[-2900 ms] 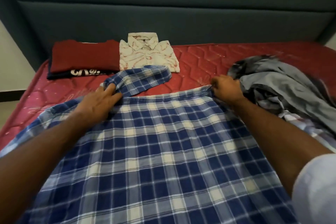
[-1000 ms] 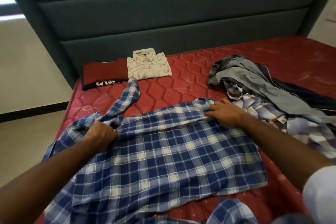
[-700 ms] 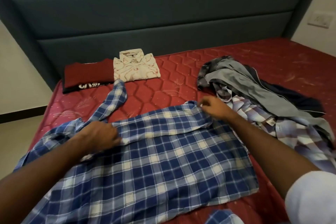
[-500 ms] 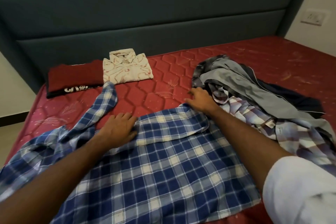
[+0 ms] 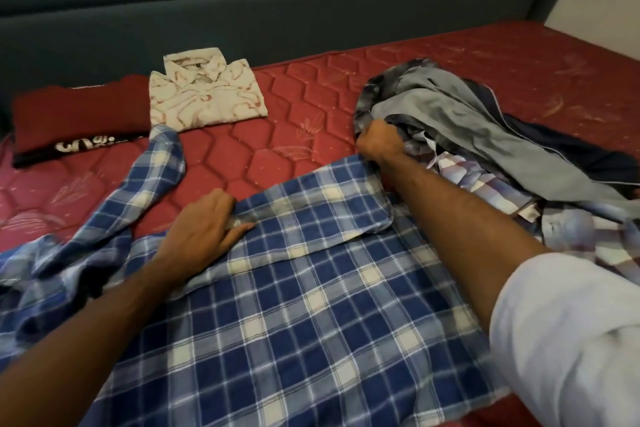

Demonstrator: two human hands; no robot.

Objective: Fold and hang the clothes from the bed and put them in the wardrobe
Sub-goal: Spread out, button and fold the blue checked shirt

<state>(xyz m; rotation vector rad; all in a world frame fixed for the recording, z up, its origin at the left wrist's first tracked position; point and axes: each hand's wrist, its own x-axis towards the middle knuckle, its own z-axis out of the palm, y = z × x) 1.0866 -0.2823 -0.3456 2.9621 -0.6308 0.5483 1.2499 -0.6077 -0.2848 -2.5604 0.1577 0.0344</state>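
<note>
Blue plaid shirt (image 5: 294, 305) — flat, spread on red mattress (image 5: 346, 80)

- You have bare mattress (image 5: 284, 135) between the folded cream shirt (image 5: 207, 100) and the checked shirt (image 5: 294, 305).
- The clothes heap (image 5: 485, 135) blocks your right.

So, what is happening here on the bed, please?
A person is folding a blue plaid shirt spread on the red mattress. The left hand rests flat on the shirt near the collar, and the right hand grips its far right corner. One sleeve lies stretched out to the left. Behind, a folded red T-shirt and a folded cream patterned shirt lie finished. A heap of unfolded clothes waits on the right.
</note>
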